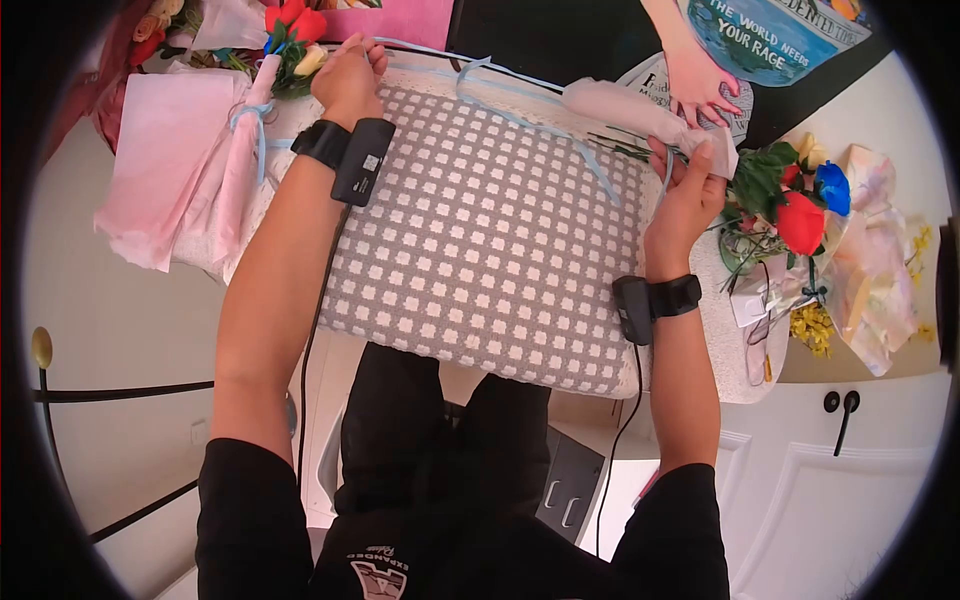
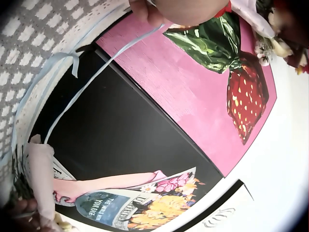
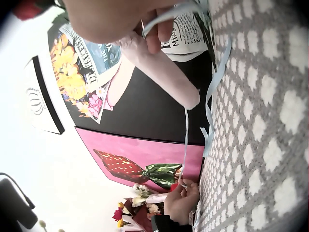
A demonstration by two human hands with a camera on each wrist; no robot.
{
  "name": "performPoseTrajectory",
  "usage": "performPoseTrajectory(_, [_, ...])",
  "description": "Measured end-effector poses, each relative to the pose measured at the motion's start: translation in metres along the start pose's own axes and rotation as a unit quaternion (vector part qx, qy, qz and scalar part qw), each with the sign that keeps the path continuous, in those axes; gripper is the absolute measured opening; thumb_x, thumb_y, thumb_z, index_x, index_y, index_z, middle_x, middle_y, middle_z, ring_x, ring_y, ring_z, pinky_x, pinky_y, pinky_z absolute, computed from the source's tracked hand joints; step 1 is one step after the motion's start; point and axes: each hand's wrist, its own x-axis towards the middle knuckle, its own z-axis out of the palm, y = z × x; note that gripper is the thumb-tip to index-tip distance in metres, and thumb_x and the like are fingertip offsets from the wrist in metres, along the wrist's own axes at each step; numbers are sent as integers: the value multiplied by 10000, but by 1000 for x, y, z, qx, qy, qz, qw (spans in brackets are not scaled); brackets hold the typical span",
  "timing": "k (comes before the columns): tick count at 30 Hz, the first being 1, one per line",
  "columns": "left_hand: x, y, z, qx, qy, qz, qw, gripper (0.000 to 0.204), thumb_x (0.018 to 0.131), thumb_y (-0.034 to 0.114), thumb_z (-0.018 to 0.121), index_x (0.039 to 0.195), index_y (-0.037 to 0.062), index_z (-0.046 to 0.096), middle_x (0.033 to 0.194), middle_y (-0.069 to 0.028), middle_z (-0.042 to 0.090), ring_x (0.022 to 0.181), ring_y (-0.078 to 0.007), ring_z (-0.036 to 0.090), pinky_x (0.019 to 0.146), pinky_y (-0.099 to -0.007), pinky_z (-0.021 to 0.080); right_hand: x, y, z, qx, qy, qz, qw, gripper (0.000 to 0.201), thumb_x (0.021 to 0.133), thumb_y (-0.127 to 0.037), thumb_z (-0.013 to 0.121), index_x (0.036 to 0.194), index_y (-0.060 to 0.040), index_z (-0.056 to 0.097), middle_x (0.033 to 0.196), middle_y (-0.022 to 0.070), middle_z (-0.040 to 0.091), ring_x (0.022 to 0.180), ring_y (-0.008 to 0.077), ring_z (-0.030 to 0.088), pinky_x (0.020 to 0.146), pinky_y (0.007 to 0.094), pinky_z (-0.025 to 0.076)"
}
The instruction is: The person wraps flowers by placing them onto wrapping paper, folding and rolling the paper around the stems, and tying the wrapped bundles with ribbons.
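A light blue ribbon (image 3: 187, 133) runs stretched along the back of the checked cushion. My left hand (image 1: 348, 82) pinches one end of it, beside some flowers at the back left. My right hand (image 1: 685, 205) grips a rolled pale pink paper wrap (image 1: 620, 108) at the back right, with ribbon passing by its fingers. Thin dark green stems (image 1: 622, 145) lie under the wrap. Another stretch of ribbon (image 1: 600, 170) trails loose over the cushion from the right hand's side. What the wrap holds inside is hidden.
The grey-and-white checked cushion (image 1: 490, 240) lies in front of me. At left are pink paper sheets (image 1: 165, 160) and a wrapped flower (image 1: 245, 150) tied with blue ribbon. Red and blue flowers (image 1: 800, 222) stand at right. Pictures (image 2: 135, 130) lean behind.
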Motion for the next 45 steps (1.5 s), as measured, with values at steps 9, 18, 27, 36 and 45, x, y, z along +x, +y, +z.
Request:
performPoseTrajectory(9, [-2, 2, 2, 75, 20, 21, 997, 261, 968, 82, 540, 1208, -4, 597, 1020, -75, 665, 827, -136, 625, 768, -280, 555, 8, 7, -5, -88, 2, -119, 989, 380, 1018, -282, 536, 1124, 75, 610, 1048, 90, 671, 967, 120, 591, 868, 268, 450])
performPoseTrajectory(18, [-56, 10, 24, 331, -415, -13, 847, 312, 942, 215, 657, 1189, 26, 673, 1108, -38, 702, 924, -96, 638, 874, -250, 486, 6, -9, -4, -55, -12, -128, 990, 387, 1023, -348, 518, 995, 24, 622, 854, 81, 681, 735, 113, 621, 680, 251, 478])
performPoseTrajectory(27, [-78, 8, 30, 392, -454, 24, 799, 326, 937, 254, 662, 1155, 11, 683, 842, -71, 717, 692, -95, 661, 636, -237, 529, 2, 3, -5, 46, -165, 106, 979, 390, 1033, -344, 472, 1149, 7, 598, 843, 74, 660, 598, 109, 590, 552, 237, 464])
performPoseTrajectory(36, [-120, 1, 31, 337, -632, -66, 695, 367, 954, 267, 652, 1194, -10, 665, 1006, -64, 714, 890, -95, 650, 784, -241, 523, -6, 2, 0, 97, -267, 242, 928, 413, 1011, -187, 389, 1357, 21, 472, 991, 107, 645, 725, 145, 599, 636, 284, 501])
performPoseTrajectory(45, [-137, 3, 34, 336, -624, 38, 705, 627, 791, 208, 818, 1328, 12, 559, 1206, -106, 635, 930, -132, 645, 850, -254, 514, -12, -4, 7, 232, -274, 279, 891, 449, 1007, -201, 416, 1412, -7, 395, 1233, 179, 612, 1057, 216, 625, 877, 320, 508])
